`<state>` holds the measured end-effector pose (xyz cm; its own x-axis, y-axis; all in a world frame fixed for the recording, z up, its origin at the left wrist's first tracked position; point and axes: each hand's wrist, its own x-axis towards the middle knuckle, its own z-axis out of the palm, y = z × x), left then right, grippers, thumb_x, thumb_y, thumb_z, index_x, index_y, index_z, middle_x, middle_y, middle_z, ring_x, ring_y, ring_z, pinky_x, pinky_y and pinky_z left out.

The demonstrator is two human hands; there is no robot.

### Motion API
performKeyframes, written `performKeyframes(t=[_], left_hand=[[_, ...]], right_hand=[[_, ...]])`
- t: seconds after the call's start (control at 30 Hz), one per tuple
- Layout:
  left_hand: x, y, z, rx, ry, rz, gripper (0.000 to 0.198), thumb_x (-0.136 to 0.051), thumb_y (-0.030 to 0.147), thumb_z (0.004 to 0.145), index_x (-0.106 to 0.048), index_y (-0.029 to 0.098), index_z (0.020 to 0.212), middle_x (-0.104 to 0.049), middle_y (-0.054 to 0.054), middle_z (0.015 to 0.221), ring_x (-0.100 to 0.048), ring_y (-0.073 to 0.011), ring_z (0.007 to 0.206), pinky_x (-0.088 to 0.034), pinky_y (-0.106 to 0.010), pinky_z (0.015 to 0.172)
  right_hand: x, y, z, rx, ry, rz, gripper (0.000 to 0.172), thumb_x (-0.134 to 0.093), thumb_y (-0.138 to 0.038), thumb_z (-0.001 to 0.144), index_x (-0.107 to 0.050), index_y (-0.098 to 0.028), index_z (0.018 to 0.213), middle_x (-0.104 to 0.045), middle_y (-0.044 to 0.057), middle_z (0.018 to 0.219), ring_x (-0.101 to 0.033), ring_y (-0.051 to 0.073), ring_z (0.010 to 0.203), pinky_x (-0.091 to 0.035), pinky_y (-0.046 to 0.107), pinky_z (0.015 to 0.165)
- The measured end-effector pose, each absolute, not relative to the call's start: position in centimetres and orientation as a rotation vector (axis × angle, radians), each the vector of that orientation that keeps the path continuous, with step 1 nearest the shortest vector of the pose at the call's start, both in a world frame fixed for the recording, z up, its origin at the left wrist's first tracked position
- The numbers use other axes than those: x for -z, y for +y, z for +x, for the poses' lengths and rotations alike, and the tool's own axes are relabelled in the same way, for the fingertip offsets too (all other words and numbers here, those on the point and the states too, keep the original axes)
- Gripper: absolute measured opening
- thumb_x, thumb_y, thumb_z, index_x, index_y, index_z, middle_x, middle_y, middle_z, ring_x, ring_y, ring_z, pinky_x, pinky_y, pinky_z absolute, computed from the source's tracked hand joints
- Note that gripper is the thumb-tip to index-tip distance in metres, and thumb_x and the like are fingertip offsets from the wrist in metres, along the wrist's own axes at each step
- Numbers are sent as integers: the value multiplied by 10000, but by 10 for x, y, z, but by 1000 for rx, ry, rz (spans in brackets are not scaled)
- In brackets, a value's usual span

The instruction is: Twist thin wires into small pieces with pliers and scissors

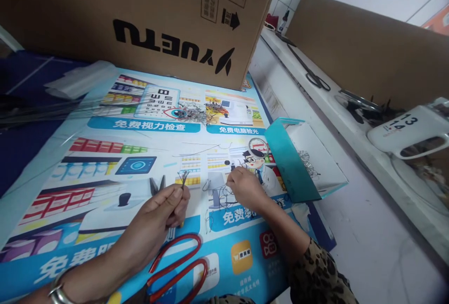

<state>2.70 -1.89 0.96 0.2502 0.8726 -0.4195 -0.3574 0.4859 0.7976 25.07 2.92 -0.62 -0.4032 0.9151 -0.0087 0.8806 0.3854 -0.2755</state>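
Gripping a bundle of thin wires (184, 180) near centre is our left hand (170, 206); at its three o'clock, our right hand (246, 189) has bunched fingertips, perhaps holding something too fine to see. Red-handled scissors (175, 268) lie at six o'clock, a wire tangle (196, 113) at twelve.

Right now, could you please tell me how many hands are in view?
2: the left hand, holding a bundle of thin strands, and the right hand, by loose strands near the teal box.

the poster-covered tabletop (101, 175) bears a yuetu carton (150, 4) at its far edge, tangled wires (196, 113) nearby, red-handled scissors (206, 269) by its near edge, an open turquoise box (291, 166) on its right edge.
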Motion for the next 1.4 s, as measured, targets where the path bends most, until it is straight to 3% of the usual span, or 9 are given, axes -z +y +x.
performKeyframes(t=[0.4, 0.53, 0.63, 0.87, 0.97, 1.03, 1.13, 1.27, 1.4], left_hand=[[4, -16, 24, -892, 970, 613, 247, -506, 438, 847, -557, 199, 810, -353, 50, 600, -249, -92, 512, -298, -202, 467], [2, -16, 25, -869, 967, 602, 239, -512, 425, 849, -549, 195, 795, -354, 51, 600, -258, -87, 512, -295, -200, 469], [2, -17, 25, -855, 973, 606, 237, -510, 421, 852, -549, 194, 798, -350, 52, 593, -261, -87, 512, -294, -201, 470], [5, -18, 23, -856, 972, 628, 219, -493, 410, 864, -566, 205, 840, -349, 48, 611, -256, -91, 521, -292, -195, 461], [6, -18, 23, -855, 971, 644, 215, -498, 405, 861, -570, 204, 837, -354, 46, 616, -263, -92, 525, -297, -195, 463], [7, -17, 23, -851, 969, 654, 214, -500, 404, 859, -572, 204, 839, -359, 45, 617, -265, -92, 522, -297, -194, 462], [7, -17, 23, -849, 958, 656, 215, -505, 407, 855, -571, 203, 836, -365, 45, 615, -267, -92, 520, -298, -195, 464], [3, -18, 23, -851, 950, 631, 209, -516, 400, 851, -566, 198, 829, -375, 43, 622, -262, -90, 520, -289, -195, 468], [-3, -18, 25, -838, 946, 621, 201, -509, 382, 862, -558, 191, 822, -379, 39, 623, -264, -89, 529, -282, -196, 476]], right_hand=[[-42, 34, 300, -841, -2271, -1721, 80, -459, -180, 836, -498, -174, 766, -551, -8, 703, -476, 105, 655, -281, 214, 569], [-39, 34, 302, -964, -2147, -1632, 86, -484, -200, 826, -543, -189, 888, -580, -8, 759, -516, 109, 688, -309, 208, 573], [-39, 34, 306, -933, -2163, -1637, 150, -478, -210, 843, -565, -185, 962, -592, 9, 776, -523, 118, 697, -327, 213, 585], [-35, 30, 308, -803, -2569, -1521, 177, -624, -163, 745, -605, -188, 919, -582, 37, 905, -517, 152, 826, -335, 227, 667], [-28, 31, 303, -775, -2634, -1493, 110, -615, -164, 764, -615, -191, 871, -560, 34, 906, -504, 148, 830, -326, 224, 676], [-25, 33, 300, -767, -2639, -1484, 28, -595, -176, 789, -615, -180, 810, -549, 32, 875, -495, 141, 806, -320, 223, 671], [-24, 34, 295, -776, -2617, -1440, 68, -569, -163, 805, -602, -162, 746, -544, 33, 836, -489, 136, 783, -324, 223, 669], [-24, 34, 289, -825, -2466, -1349, 83, -534, -135, 818, -608, -160, 789, -567, 30, 823, -507, 136, 801, -350, 227, 700], [-26, 31, 283, -987, -2281, -1372, 64, -546, -167, 812, -609, -159, 808, -574, 10, 781, -521, 108, 701, -358, 202, 624]])
